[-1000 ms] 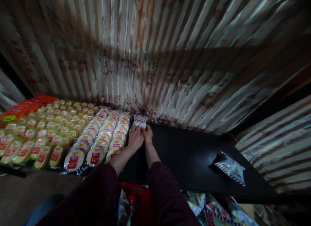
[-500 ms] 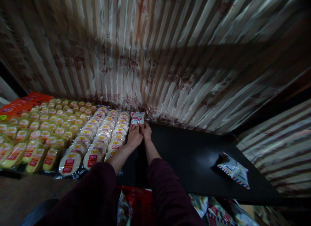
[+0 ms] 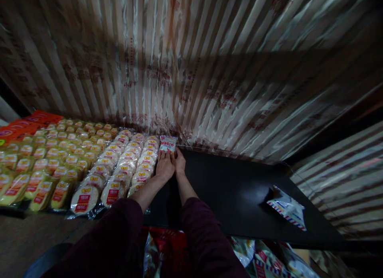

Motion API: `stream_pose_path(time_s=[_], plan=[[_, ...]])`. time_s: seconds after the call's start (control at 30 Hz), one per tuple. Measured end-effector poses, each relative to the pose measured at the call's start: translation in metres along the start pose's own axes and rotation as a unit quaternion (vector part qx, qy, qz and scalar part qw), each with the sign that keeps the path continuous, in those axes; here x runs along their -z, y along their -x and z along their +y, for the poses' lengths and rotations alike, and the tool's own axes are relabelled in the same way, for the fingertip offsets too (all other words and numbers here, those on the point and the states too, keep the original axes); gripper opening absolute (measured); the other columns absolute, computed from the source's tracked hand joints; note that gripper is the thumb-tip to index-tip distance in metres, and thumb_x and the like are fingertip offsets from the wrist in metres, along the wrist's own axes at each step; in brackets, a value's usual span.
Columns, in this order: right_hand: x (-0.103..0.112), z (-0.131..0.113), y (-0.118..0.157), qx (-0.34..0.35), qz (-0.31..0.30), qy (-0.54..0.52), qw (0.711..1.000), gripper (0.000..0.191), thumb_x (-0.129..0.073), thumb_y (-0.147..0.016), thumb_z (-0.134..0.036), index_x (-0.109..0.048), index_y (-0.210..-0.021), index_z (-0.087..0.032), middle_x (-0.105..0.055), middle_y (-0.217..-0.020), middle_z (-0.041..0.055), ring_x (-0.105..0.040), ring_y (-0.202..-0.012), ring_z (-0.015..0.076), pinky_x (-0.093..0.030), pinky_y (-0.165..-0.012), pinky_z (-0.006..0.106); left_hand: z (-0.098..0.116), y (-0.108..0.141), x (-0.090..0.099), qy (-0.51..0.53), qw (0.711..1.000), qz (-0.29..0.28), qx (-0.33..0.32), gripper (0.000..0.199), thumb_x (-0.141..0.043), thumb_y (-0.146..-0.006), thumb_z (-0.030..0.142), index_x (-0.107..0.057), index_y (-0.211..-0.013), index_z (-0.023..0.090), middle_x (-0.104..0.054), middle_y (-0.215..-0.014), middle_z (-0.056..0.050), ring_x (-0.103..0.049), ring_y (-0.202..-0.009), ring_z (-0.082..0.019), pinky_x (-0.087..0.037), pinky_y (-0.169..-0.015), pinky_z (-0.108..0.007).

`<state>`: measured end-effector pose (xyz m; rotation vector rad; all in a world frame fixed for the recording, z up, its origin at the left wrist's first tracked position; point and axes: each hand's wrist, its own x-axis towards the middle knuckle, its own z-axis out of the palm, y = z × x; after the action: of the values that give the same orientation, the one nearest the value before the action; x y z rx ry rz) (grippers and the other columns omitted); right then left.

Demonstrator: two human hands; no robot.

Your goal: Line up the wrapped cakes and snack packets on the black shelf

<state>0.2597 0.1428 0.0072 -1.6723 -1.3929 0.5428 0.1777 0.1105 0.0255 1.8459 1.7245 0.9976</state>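
Observation:
A small white snack packet (image 3: 168,143) with red lettering and a striped edge lies at the back of the black table, against the end of a row of wrapped round cakes (image 3: 147,158). My left hand (image 3: 165,164) is on its near end, fingers pressed over the wrapper. At the packet's right corner, my right hand (image 3: 179,161) grips with bent fingers, its thumb side close to my left hand. The fingertips are partly hidden. Another white packet with striped edges (image 3: 287,208) lies apart on the right of the table.
Yellow wrapped cakes (image 3: 44,194) stand in several rows on the left, with orange packs (image 3: 32,124) behind. The black tabletop (image 3: 215,190) meets a corrugated, film-covered wall (image 3: 203,70). Below the front edge are a red bag (image 3: 173,250) and several packets (image 3: 269,262).
Both hands stay at the same packet with only a slight shift of the fingers. The whole view has moved slightly; the cakes and the far packet stay in place.

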Motion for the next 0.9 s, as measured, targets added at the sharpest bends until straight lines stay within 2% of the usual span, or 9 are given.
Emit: stream_pose_path(time_s=[0.27,0.47,0.6,0.77,0.9], plan=[[0.000,0.004,-0.003,-0.027,-0.006,-0.044,0.999,0.046,-0.060,-0.076,-0.029,-0.061,-0.121,-0.020,-0.068,-0.115,0.0090,-0.063,-0.104,0.0231,-0.044,-0.097,0.037,0.003,0.000,0.001,0.001,1.000,-0.017,-0.005,0.047,-0.040,-0.082,0.014,-0.051,-0.127,0.004,-0.051,-0.135,-0.021,-0.026,-0.140,-0.031,-0.018,-0.116,-0.050],[0.008,0.002,0.006,-0.040,-0.001,-0.031,0.999,0.050,-0.060,-0.075,-0.024,-0.059,-0.124,-0.016,-0.063,-0.124,0.0118,-0.058,-0.113,0.0236,-0.040,-0.102,0.037,0.014,0.015,0.011,-0.014,0.999,-0.033,-0.014,0.044,-0.038,-0.081,0.007,-0.057,-0.121,0.008,-0.054,-0.132,-0.019,-0.028,-0.139,-0.030,-0.019,-0.115,-0.049],[0.019,0.000,0.029,-0.065,0.018,-0.012,0.998,0.045,-0.058,-0.077,-0.022,-0.061,-0.120,-0.015,-0.064,-0.120,0.0122,-0.059,-0.112,0.0238,-0.041,-0.102,0.036,0.024,0.037,0.021,-0.029,0.997,-0.071,-0.019,0.041,-0.039,-0.082,0.006,-0.061,-0.117,0.008,-0.059,-0.126,-0.018,-0.038,-0.134,-0.026,-0.025,-0.114,-0.042],[0.036,-0.008,0.070,-0.049,0.008,0.049,0.998,0.035,-0.052,-0.079,-0.015,-0.066,-0.111,-0.015,-0.067,-0.112,0.0111,-0.062,-0.103,0.0217,-0.045,-0.096,0.034,0.032,0.074,0.034,-0.038,0.993,-0.105,0.028,0.037,-0.041,-0.084,0.008,-0.061,-0.115,0.008,-0.055,-0.132,-0.019,-0.048,-0.126,-0.023,-0.036,-0.108,-0.033],[0.047,-0.016,0.107,-0.038,-0.008,0.069,0.997,0.031,-0.048,-0.081,-0.013,-0.068,-0.104,-0.014,-0.068,-0.110,0.0116,-0.062,-0.102,0.0202,-0.045,-0.094,0.032,0.032,0.109,0.044,-0.024,0.994,-0.103,0.012,0.037,-0.039,-0.084,0.005,-0.062,-0.112,0.009,-0.061,-0.123,-0.017,-0.056,-0.117,-0.022,-0.040,-0.102,-0.032]])
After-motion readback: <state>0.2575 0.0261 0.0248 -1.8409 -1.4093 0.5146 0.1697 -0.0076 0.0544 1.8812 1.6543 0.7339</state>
